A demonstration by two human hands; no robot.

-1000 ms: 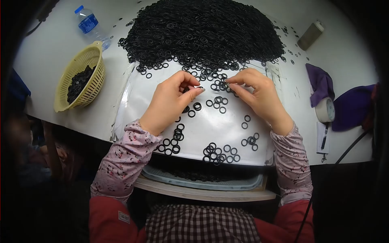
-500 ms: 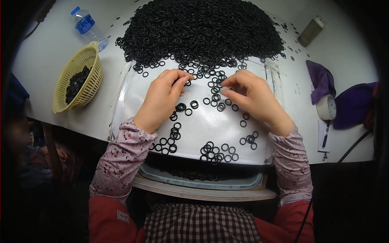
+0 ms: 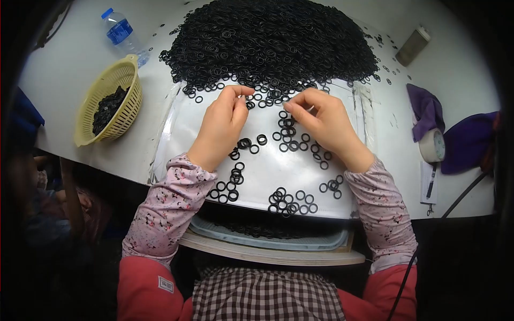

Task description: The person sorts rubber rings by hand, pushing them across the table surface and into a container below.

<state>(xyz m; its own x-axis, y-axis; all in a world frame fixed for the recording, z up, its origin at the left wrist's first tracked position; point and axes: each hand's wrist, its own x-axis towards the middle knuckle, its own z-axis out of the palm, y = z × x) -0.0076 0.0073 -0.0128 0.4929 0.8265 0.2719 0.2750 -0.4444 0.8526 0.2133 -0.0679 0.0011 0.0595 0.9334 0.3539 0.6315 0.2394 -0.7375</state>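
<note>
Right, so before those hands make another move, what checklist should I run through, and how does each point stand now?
1. Both hands in view: ok, left hand and right hand are over the white sheet.
2. Rings gripped in the fingertips: cannot tell, rings lie too close by.
3. Loose rings well back from the front edge: not ok, a cluster of rings sits right by it.
4. Blue tray below that edge: ok, with dark rings inside.
5. Bottle capped: ok, blue cap on.
</note>
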